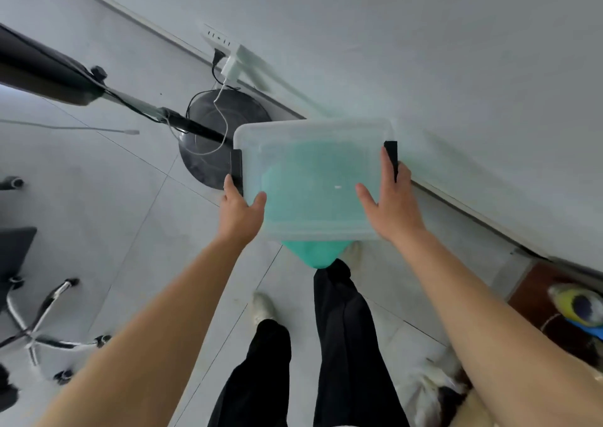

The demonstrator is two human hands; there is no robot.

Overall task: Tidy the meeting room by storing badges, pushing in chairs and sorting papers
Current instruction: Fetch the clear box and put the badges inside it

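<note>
Carrying a lidded translucent bin (313,178), left hand (241,212) and right hand (393,206) gripping its sides (contents unclear); badge storing seems under way; chairs (31,332), papers likely remain.

Both bare arms are stretched forward. The left hand (242,211) and right hand (393,205) are clasped on opposite sides of a plastic box (313,134), thumbs laid on top.

One translucent box (313,132), two hands (241,212) (393,208), one wheeled chair (32,328), one power strip (225,39).
</note>
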